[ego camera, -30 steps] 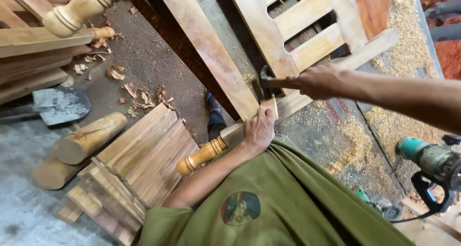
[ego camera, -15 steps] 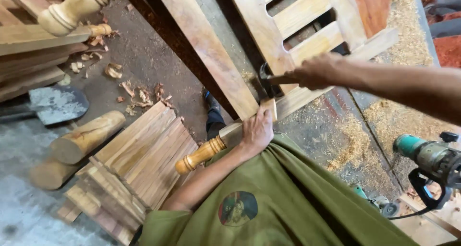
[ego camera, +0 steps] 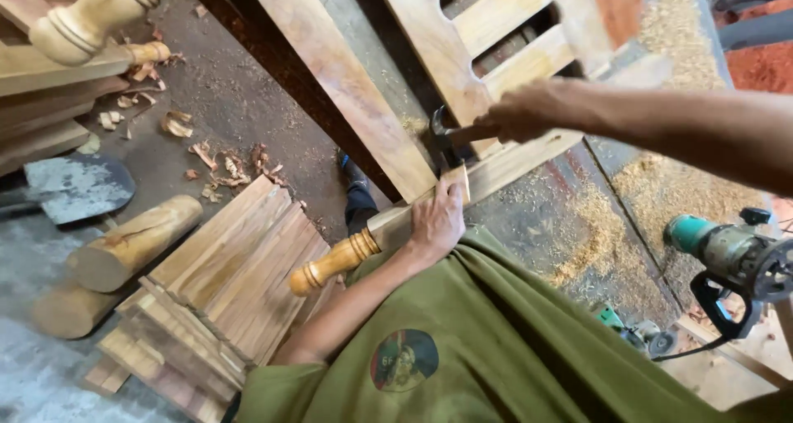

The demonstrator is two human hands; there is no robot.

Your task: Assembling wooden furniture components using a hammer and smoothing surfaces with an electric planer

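My right hand (ego camera: 529, 109) grips a hammer (ego camera: 442, 138) by its handle, the dark head hanging just above a small flat wooden piece (ego camera: 457, 179). My left hand (ego camera: 436, 221) holds that piece upright against a turned wooden leg (ego camera: 347, 256) with a rounded foot. The leg lies across my lap and meets a slatted wooden frame (ego camera: 496, 35). A long plank (ego camera: 339, 68) runs diagonally beside the frame.
A stack of wooden boards (ego camera: 223, 282) lies at the left, with log pieces (ego camera: 132, 241) and a shovel blade (ego camera: 78, 187) beyond. A green power tool (ego camera: 727, 258) rests at the right. Wood chips and sawdust (ego camera: 595, 233) cover the floor. Another turned post (ego camera: 91, 14) shows top left.
The hammer in my right hand has shifted slightly above the small piece. My left hand stays on the piece and leg. The view has moved a little.
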